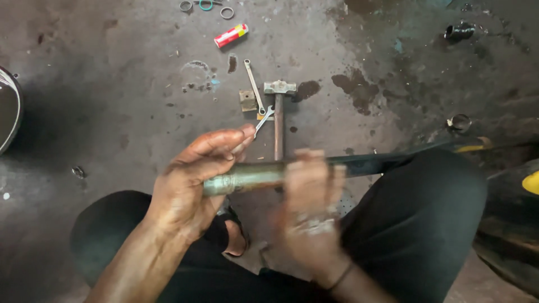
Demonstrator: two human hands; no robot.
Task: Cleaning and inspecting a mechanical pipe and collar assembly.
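Left hand [191,179] clenches the greasy metal tube [247,177] near its end; blurred right hand [311,207] wraps the middle; it looks heavy, stiff, slippery, best gripped two-handed

Head camera looks steeply down, close over the floor [112,84].

**Metal, Cloth and a Rough Floor**

The tube [252,177] is dull grey metal, worn and greasy, and darker further along. The left hand [191,185] on it looks oily and a bit shiny. The hammer [279,112] is rusty, matt metal. The wrench [254,87] is smooth, bright metal. The floor [112,101] is rough grey concrete with dark oily stains. The trousers [426,219] are soft black cloth. The small red can [231,35] looks glossy.
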